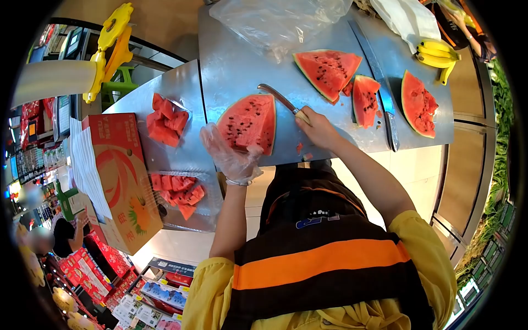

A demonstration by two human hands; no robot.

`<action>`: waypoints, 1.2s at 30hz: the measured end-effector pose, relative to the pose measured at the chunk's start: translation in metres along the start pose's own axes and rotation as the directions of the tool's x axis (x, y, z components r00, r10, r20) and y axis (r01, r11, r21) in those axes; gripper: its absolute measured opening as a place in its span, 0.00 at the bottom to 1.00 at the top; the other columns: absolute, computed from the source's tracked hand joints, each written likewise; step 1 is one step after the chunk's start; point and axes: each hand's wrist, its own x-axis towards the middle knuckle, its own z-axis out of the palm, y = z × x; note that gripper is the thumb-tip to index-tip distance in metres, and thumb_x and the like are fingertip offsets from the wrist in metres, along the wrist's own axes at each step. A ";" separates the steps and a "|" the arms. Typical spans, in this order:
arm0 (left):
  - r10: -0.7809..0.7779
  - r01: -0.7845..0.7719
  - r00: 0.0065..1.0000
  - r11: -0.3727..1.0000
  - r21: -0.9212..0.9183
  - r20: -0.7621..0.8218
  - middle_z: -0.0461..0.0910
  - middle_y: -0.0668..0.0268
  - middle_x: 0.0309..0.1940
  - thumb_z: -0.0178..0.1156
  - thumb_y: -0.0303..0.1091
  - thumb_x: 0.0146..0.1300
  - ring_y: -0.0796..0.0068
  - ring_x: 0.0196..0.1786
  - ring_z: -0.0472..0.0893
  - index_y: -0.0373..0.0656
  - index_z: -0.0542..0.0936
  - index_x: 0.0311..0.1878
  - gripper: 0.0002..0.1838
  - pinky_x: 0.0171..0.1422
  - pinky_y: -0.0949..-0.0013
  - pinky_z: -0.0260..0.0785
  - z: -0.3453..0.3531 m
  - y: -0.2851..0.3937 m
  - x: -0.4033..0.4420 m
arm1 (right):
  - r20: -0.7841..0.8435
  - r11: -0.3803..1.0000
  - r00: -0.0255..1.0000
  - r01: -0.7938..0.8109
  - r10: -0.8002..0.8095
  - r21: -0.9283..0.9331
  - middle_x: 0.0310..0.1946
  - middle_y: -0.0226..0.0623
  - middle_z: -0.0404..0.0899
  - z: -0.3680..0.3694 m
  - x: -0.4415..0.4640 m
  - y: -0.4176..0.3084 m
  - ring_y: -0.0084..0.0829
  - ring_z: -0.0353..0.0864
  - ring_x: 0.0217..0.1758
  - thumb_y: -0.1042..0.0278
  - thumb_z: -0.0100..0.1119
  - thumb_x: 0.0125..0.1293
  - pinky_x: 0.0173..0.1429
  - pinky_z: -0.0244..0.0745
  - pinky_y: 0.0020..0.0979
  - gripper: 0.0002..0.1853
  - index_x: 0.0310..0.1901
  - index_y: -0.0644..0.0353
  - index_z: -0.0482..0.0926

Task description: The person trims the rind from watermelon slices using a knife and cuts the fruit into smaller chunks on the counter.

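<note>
In a clear plastic glove, my left hand (231,153) grips the near side of a large watermelon wedge (246,121), cut face up on the steel table. My right hand (317,127) is bare and closed around the handle of a curved knife (278,96). The blade is just right of the wedge, its tip toward the wedge's far end. Farther right lie a big watermelon piece (329,70), a narrow slice (365,102) and another wedge (419,105). Cut watermelon chunks (166,122) sit in a clear tray at the left, and more chunks (179,191) in a nearer tray.
A long knife (379,82) lies between the right-hand pieces. Bananas (437,56) rest at the far right corner, a clear plastic bag (278,22) at the back. On the left stands a cardboard box (124,176) beside stacked clear trays (190,217). Other people are at the edges.
</note>
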 end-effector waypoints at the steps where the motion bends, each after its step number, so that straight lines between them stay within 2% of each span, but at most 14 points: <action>1: 0.076 -0.075 0.996 0.997 0.011 -0.052 0.52 0.45 0.66 0.63 0.63 0.42 0.40 0.67 0.53 0.37 0.51 0.70 0.58 0.68 0.43 0.48 0.000 0.002 0.000 | 0.004 0.999 1.000 0.009 -0.009 0.032 0.26 0.46 0.76 0.001 0.001 0.002 0.47 0.77 0.34 0.59 0.51 0.67 0.40 0.68 0.42 0.12 0.39 0.61 0.68; 5: 0.088 -0.090 0.994 0.996 -0.023 -0.059 0.50 0.44 0.66 0.62 0.63 0.44 0.38 0.66 0.53 0.38 0.51 0.70 0.56 0.66 0.40 0.48 0.011 0.015 -0.005 | -0.004 0.991 0.997 0.072 -0.072 0.114 0.24 0.43 0.74 0.010 0.006 0.009 0.42 0.76 0.32 0.59 0.51 0.67 0.40 0.67 0.39 0.13 0.39 0.62 0.67; 7: 0.022 -0.021 0.998 1.000 0.014 -0.065 0.48 0.44 0.66 0.61 0.62 0.45 0.37 0.65 0.54 0.39 0.52 0.70 0.55 0.65 0.40 0.49 0.018 0.013 -0.005 | 0.000 0.992 0.998 0.058 -0.058 0.115 0.24 0.43 0.74 0.011 0.007 0.004 0.41 0.76 0.32 0.60 0.51 0.67 0.40 0.68 0.38 0.12 0.39 0.62 0.67; 11: 0.027 -0.027 0.998 1.000 0.011 -0.052 0.49 0.43 0.66 0.61 0.60 0.46 0.38 0.64 0.54 0.40 0.53 0.70 0.53 0.64 0.40 0.51 0.018 0.008 -0.002 | -0.029 0.981 0.998 0.065 -0.061 0.183 0.24 0.41 0.73 0.016 0.007 0.008 0.39 0.76 0.31 0.60 0.50 0.67 0.39 0.68 0.37 0.12 0.40 0.62 0.67; 13: 0.053 -0.054 0.998 0.998 -0.029 -0.046 0.55 0.45 0.63 0.62 0.50 0.46 0.40 0.66 0.53 0.37 0.53 0.69 0.50 0.67 0.45 0.49 0.016 0.009 0.001 | 0.006 0.986 1.000 0.026 -0.027 0.166 0.24 0.41 0.73 0.011 0.005 0.001 0.39 0.76 0.30 0.61 0.50 0.67 0.38 0.68 0.37 0.12 0.41 0.62 0.67; 14: 0.052 -0.053 0.998 0.998 -0.029 -0.045 0.55 0.45 0.63 0.62 0.50 0.46 0.40 0.66 0.53 0.37 0.53 0.69 0.50 0.67 0.45 0.49 0.018 0.008 0.000 | 0.037 0.989 0.999 -0.016 0.010 0.147 0.24 0.40 0.73 0.009 0.004 -0.001 0.38 0.76 0.30 0.61 0.50 0.67 0.38 0.68 0.37 0.12 0.41 0.62 0.67; 16: 0.048 -0.048 0.996 0.999 0.005 -0.069 0.51 0.43 0.65 0.60 0.59 0.45 0.37 0.64 0.55 0.39 0.54 0.70 0.52 0.65 0.40 0.51 0.022 0.004 -0.003 | 0.036 0.986 0.999 -0.001 -0.005 0.164 0.23 0.40 0.72 0.010 0.005 -0.001 0.38 0.76 0.29 0.61 0.50 0.67 0.37 0.68 0.37 0.12 0.40 0.62 0.67; 18: 0.045 -0.046 0.996 0.999 -0.005 -0.072 0.52 0.43 0.65 0.61 0.58 0.45 0.37 0.64 0.55 0.39 0.54 0.70 0.52 0.65 0.40 0.50 0.023 0.002 -0.004 | 0.035 0.983 0.999 0.015 -0.022 0.182 0.22 0.40 0.72 0.011 0.006 0.002 0.38 0.76 0.29 0.60 0.50 0.67 0.37 0.68 0.38 0.12 0.40 0.62 0.67; 20: 0.044 -0.045 0.996 0.999 -0.013 -0.077 0.52 0.43 0.65 0.61 0.58 0.44 0.37 0.65 0.55 0.40 0.54 0.70 0.52 0.66 0.40 0.49 0.022 0.002 -0.004 | -0.017 0.986 0.993 0.118 -0.116 0.118 0.22 0.41 0.72 0.012 0.009 0.006 0.38 0.76 0.29 0.59 0.50 0.67 0.37 0.68 0.38 0.13 0.38 0.62 0.67; 23: 0.038 -0.039 0.998 0.999 -0.014 -0.045 0.53 0.43 0.65 0.61 0.57 0.43 0.37 0.65 0.56 0.40 0.54 0.70 0.52 0.67 0.40 0.47 0.020 0.003 -0.002 | 0.048 0.990 0.998 0.033 -0.040 0.139 0.23 0.43 0.73 0.008 0.010 0.002 0.41 0.76 0.30 0.58 0.50 0.67 0.37 0.67 0.39 0.13 0.37 0.62 0.68; 26: 0.089 -0.091 0.993 0.996 -0.019 -0.074 0.55 0.43 0.63 0.60 0.56 0.42 0.38 0.63 0.58 0.40 0.54 0.70 0.52 0.66 0.41 0.49 0.021 -0.003 -0.002 | 0.045 0.995 0.996 0.069 -0.072 0.070 0.25 0.44 0.74 0.008 0.007 0.016 0.44 0.76 0.33 0.58 0.51 0.66 0.39 0.67 0.40 0.14 0.37 0.62 0.68; 30: 0.178 -0.181 0.983 0.981 -0.077 -0.037 0.58 0.45 0.59 0.58 0.60 0.46 0.41 0.60 0.61 0.40 0.55 0.68 0.50 0.62 0.42 0.52 0.012 -0.002 0.010 | 0.095 0.992 0.995 0.003 -0.015 0.127 0.27 0.45 0.75 -0.006 -0.003 0.013 0.46 0.76 0.36 0.58 0.51 0.66 0.42 0.66 0.41 0.14 0.37 0.62 0.68; 32: 0.214 -0.214 0.977 0.972 -0.099 -0.013 0.59 0.46 0.58 0.57 0.62 0.48 0.41 0.59 0.62 0.40 0.55 0.68 0.49 0.61 0.42 0.53 0.009 -0.006 0.016 | 0.169 0.993 0.984 0.032 -0.051 0.117 0.26 0.38 0.71 -0.014 -0.006 0.018 0.29 0.72 0.28 0.61 0.49 0.68 0.30 0.68 0.32 0.11 0.39 0.60 0.66; 36: 0.299 -0.290 0.953 0.947 -0.135 0.053 0.58 0.47 0.61 0.55 0.65 0.51 0.42 0.62 0.60 0.38 0.55 0.67 0.49 0.65 0.44 0.51 0.004 -0.010 0.022 | 0.229 0.992 0.972 0.026 -0.054 0.122 0.26 0.38 0.70 -0.025 -0.009 0.020 0.30 0.71 0.27 0.61 0.49 0.68 0.31 0.68 0.33 0.11 0.39 0.60 0.66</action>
